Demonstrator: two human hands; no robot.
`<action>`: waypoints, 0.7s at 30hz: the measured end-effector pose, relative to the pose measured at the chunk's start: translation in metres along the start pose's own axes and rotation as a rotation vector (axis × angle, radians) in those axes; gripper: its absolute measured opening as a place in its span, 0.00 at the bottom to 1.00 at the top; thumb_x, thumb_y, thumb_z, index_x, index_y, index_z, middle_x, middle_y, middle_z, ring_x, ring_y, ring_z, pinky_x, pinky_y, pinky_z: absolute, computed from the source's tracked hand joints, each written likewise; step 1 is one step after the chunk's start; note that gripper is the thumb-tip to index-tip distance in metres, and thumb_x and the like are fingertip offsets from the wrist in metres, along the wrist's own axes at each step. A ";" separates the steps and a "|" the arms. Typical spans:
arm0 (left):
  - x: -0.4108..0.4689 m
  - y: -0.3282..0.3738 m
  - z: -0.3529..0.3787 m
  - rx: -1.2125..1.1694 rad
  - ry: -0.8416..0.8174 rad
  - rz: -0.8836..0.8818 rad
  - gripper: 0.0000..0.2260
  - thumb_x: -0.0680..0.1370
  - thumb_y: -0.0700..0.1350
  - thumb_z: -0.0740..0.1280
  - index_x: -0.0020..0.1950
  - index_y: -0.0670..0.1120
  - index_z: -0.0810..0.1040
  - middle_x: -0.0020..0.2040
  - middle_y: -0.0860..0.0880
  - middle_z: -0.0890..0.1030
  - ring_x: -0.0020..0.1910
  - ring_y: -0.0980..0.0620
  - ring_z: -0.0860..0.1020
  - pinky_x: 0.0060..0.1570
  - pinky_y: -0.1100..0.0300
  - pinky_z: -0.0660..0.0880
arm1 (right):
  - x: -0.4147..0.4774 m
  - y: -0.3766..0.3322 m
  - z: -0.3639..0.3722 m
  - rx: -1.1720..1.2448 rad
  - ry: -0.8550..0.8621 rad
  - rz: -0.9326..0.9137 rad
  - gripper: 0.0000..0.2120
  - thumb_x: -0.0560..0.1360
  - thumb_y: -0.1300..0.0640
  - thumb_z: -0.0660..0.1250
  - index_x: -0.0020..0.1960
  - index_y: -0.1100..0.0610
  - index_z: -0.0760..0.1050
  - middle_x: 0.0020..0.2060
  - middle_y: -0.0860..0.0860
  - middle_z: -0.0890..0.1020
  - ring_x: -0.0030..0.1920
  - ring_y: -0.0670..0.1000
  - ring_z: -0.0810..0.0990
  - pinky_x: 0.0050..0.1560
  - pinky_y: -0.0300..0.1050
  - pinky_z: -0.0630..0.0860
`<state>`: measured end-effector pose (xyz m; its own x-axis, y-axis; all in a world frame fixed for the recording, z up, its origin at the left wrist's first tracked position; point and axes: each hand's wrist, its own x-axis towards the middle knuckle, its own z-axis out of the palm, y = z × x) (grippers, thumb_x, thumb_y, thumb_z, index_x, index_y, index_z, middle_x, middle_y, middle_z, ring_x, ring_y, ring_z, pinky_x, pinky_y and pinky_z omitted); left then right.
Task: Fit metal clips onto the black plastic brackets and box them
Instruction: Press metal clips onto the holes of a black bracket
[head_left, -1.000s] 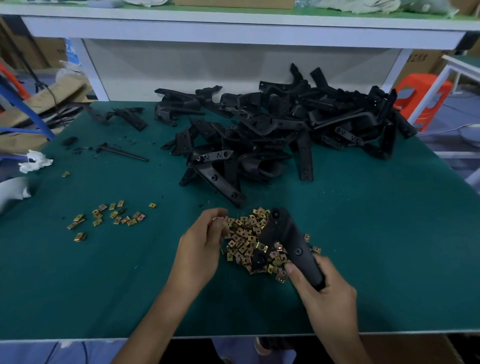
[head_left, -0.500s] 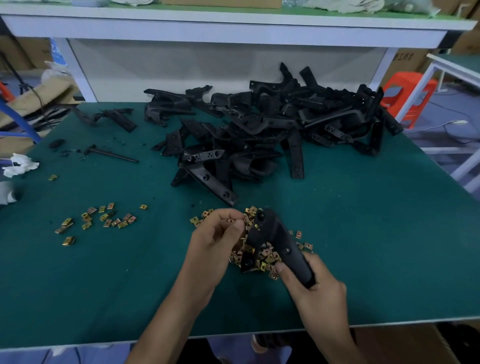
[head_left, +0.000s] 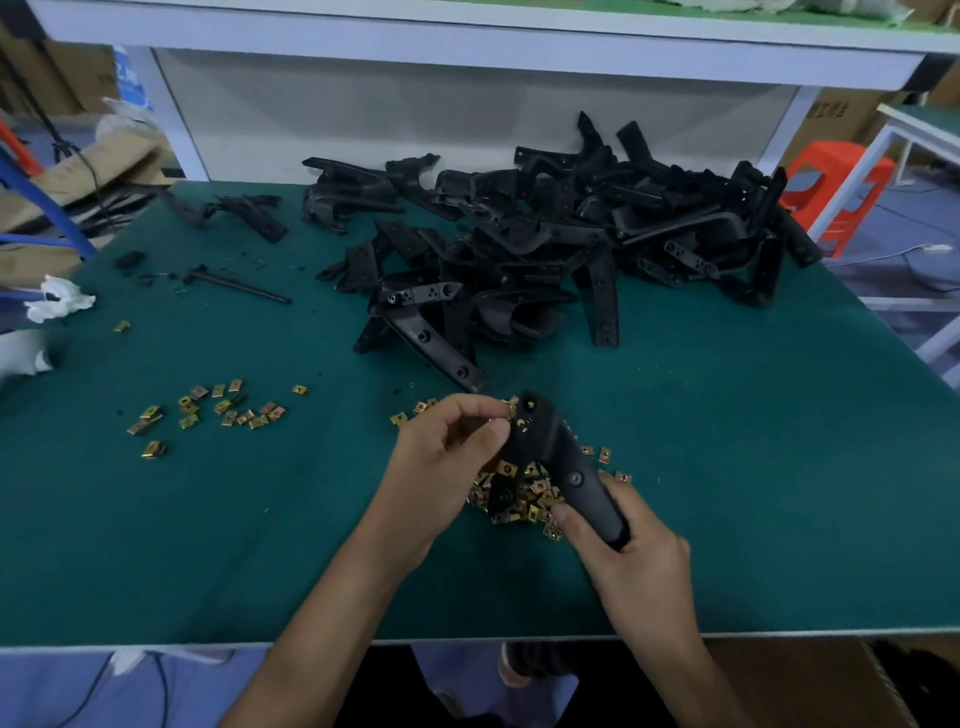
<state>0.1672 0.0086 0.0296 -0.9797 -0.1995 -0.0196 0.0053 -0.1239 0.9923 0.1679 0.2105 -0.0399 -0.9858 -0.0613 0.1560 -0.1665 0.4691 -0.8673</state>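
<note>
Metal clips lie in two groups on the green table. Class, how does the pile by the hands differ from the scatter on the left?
The near pile is heaped and dense; the left scatter lies thin. The near pile holds far more clips than the left scatter. The held bracket overlaps the near pile; nothing covers the left scatter. Both are small brassy clips.

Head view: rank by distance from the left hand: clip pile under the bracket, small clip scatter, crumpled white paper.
1. Clip pile, right beside the left hand, under the bracket.
2. Small clip scatter, off to its left.
3. Crumpled white paper, far left, farther back.
</note>
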 end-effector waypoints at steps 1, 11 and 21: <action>0.000 0.001 0.000 0.017 -0.003 -0.001 0.05 0.80 0.36 0.69 0.51 0.45 0.83 0.43 0.50 0.85 0.44 0.56 0.81 0.45 0.66 0.77 | 0.000 0.000 0.000 -0.002 0.001 -0.009 0.13 0.72 0.41 0.75 0.54 0.37 0.78 0.38 0.44 0.82 0.35 0.45 0.77 0.34 0.40 0.72; 0.011 0.015 -0.023 0.085 -0.161 -0.091 0.13 0.79 0.35 0.69 0.61 0.47 0.79 0.39 0.51 0.84 0.39 0.55 0.81 0.42 0.63 0.78 | 0.000 0.000 0.002 0.041 -0.007 -0.062 0.14 0.71 0.38 0.74 0.56 0.31 0.78 0.43 0.41 0.84 0.40 0.42 0.81 0.42 0.40 0.76; 0.010 0.011 -0.025 0.026 -0.177 -0.070 0.12 0.78 0.34 0.69 0.60 0.45 0.79 0.40 0.49 0.84 0.39 0.53 0.82 0.41 0.62 0.79 | 0.002 0.004 0.002 0.032 -0.021 -0.050 0.14 0.70 0.36 0.72 0.55 0.33 0.78 0.41 0.41 0.84 0.38 0.41 0.79 0.40 0.37 0.75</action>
<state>0.1623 -0.0187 0.0371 -0.9974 -0.0171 -0.0694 -0.0672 -0.1056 0.9921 0.1657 0.2102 -0.0442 -0.9764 -0.1027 0.1900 -0.2159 0.4362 -0.8736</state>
